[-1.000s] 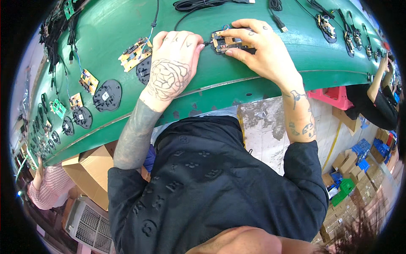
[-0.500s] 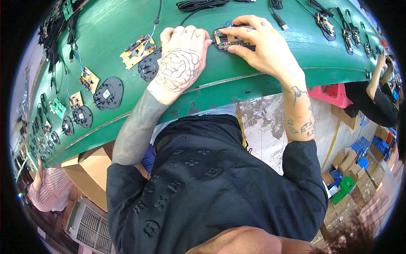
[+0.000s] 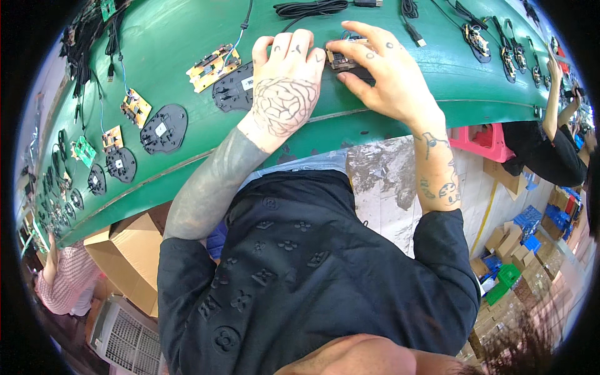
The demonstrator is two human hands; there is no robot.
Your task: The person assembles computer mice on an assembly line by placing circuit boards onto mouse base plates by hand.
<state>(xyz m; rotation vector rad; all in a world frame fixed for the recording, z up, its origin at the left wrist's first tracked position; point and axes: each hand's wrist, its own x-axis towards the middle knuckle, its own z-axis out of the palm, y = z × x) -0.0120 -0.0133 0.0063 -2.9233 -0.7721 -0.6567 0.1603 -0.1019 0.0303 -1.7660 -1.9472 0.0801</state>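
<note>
Before us a long green worktop (image 3: pixel 169 47) crosses from left to right, its near edge bowed, above a pale, worn floor (image 3: pixel 387 178). We see one co-worker in black (image 3: pixel 537 147) toward its right end and another in pink knit (image 3: pixel 69 281) toward its left. Below the near edge, an open cardboard carton (image 3: pixel 128 256) stands at our left and a pink crate (image 3: pixel 478 140) at our right.

Our right hand (image 3: pixel 397 78) arches over a mouse assembly (image 3: pixel 342 60), pinching it between the thumb, on the side toward the near edge, and the bent forefinger on top; the middle finger stands apart. Our left hand (image 3: pixel 287 81) is just beside it, fingers curled and tips hidden, so we cannot tell what they pinch.

That assembly sits at the worktop straight ahead of us, set back from the near edge: a tan board with dark components over a black base (image 3: pixel 361 74), blue wires (image 3: pixel 350 35) at its far side, partly covered by our fingers. Left of our left hand lies a loose black plate (image 3: pixel 233 89), rounded and studded, with a loose tan board (image 3: pixel 214 67) beyond it. Toward the far edge we find a silver plug (image 3: pixel 417 40).
</note>
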